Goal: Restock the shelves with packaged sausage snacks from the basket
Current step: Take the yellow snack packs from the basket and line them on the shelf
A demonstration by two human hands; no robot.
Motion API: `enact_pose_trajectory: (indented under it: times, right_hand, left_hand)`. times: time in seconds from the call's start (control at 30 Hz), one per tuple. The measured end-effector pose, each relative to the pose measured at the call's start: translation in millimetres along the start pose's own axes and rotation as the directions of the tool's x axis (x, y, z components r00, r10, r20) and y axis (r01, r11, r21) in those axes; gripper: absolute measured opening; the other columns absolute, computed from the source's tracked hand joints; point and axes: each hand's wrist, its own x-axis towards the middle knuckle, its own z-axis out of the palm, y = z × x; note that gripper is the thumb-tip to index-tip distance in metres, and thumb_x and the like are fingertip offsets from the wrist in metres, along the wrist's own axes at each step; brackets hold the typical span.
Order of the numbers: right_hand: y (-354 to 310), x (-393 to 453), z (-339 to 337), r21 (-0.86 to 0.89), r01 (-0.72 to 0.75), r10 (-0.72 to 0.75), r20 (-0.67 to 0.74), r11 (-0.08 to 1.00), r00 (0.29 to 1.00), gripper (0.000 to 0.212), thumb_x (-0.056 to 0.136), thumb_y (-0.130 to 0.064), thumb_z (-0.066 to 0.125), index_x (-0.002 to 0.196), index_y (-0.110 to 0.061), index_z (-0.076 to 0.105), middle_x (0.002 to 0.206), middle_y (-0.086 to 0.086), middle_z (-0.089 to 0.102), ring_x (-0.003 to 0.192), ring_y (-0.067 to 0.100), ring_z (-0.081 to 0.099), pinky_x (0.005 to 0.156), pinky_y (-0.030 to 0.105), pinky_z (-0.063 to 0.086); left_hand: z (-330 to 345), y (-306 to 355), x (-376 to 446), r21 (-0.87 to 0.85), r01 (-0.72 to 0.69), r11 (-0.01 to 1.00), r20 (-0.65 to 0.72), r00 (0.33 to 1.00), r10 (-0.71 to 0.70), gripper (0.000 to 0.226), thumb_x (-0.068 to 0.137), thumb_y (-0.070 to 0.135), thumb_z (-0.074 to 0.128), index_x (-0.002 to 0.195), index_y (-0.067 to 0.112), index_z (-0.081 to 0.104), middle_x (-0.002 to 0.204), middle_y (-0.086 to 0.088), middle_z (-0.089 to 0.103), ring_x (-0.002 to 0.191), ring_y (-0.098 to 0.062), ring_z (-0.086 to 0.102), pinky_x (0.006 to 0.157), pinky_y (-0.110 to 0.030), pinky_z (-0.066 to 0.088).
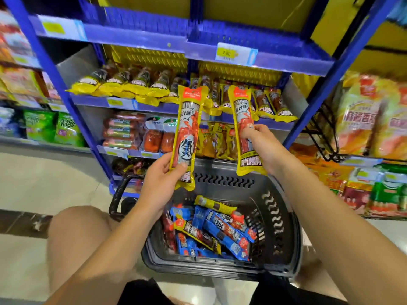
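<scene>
— Honestly, how much of the stock can you read?

— Little. The side shelves are smeared with blur, and the price tag (236, 53) on the blue shelf rail (141, 38) is unreadable. The basket's (284, 227) near rim is cut by the forearms, so its heap can't be counted.

— And in hand?

— Two long, glossy yellow-edged sausage packs, both upright. The left hand (161, 183) pinches the left pack (187, 137) near its bottom, thumb on the front. The right hand (262, 144) has its fingers curled round the right pack (245, 130) below the middle. Both are above the basket, before the middle shelf.

— What's in the basket?

— Slim film-wrapped sticks (222, 232), blue ones mostly, a few yellow, lying crosswise in black perforated plastic.

— The shelf?

— A row of yellow packs (143, 84), ends overhanging the edge.
</scene>
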Motion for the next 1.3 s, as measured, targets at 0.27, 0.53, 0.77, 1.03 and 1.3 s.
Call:
enact_pose_trajectory:
  times: [0.27,0.53,0.77,1.03,1.3]
  right_hand:
    - [-42.1,52.2,10.1,-0.112,0.067,-0.069,-0.011,0.991,0.998,0.061,0.085,-0.024,0.072,0.139,-0.017,0.044,0.120,0.005,0.062,0.101,0.024,0.066,0.091,0.049,0.056]
    - [-71.8,99.4,33.9,-0.260,0.031,-0.075,-0.162,0.965,0.984,0.056,0.091,-0.040,0.062,0.136,-0.014,0.041,0.122,0.002,0.045,0.100,0.021,0.057,0.073,0.041,0.062]
    - [-60.1,111.4,43.8,-0.297,0.137,-0.182,-0.129,0.945,0.975,0.072,0.080,-0.037,0.071,0.139,-0.012,0.038,0.128,0.006,0.042,0.082,0.028,0.069,0.074,0.044,0.061]
    - [-25.2,84.0,35.6,-0.605,0.405,-0.581,-0.120,0.686,0.805,0.059,0.089,-0.049,0.060,0.141,-0.024,0.047,0.139,0.000,0.050,0.119,0.016,0.046,0.095,0.031,0.036]
    - [-16.5,106.2,30.5,-0.820,0.422,-0.681,0.055,0.387,0.730,0.047,0.093,-0.034,0.063,0.139,-0.025,0.055,0.133,0.000,0.063,0.126,0.028,0.051,0.106,0.044,0.038]
  left_hand:
    - [-13.0,5.7,38.5,0.006,0.006,1.000,-0.046,0.999,-0.005,0.020,0.093,0.024,0.063,0.109,0.036,0.066,0.113,0.008,0.071,0.106,-0.018,0.066,0.093,-0.050,0.052]
    - [-17.5,1.2,61.4,-0.007,0.032,0.999,-0.028,0.999,-0.033,0.023,0.094,0.020,0.062,0.113,0.030,0.065,0.112,0.009,0.071,0.105,-0.014,0.067,0.093,-0.044,0.053]
    - [-17.3,-2.9,77.0,-0.012,0.043,0.999,-0.054,0.998,-0.043,0.022,0.093,0.016,0.062,0.106,0.033,0.065,0.108,0.010,0.073,0.101,-0.010,0.068,0.087,-0.032,0.053]
    - [-11.2,-12.0,77.8,-0.022,0.076,0.997,-0.059,0.995,-0.078,0.022,0.093,0.014,0.062,0.113,0.023,0.066,0.108,0.003,0.073,0.102,-0.017,0.068,0.092,-0.043,0.054]
    - [-8.3,-13.3,75.8,-0.020,0.081,0.996,-0.066,0.994,-0.083,0.027,0.094,0.014,0.060,0.120,0.020,0.064,0.111,0.004,0.072,0.103,-0.015,0.068,0.089,-0.037,0.055]
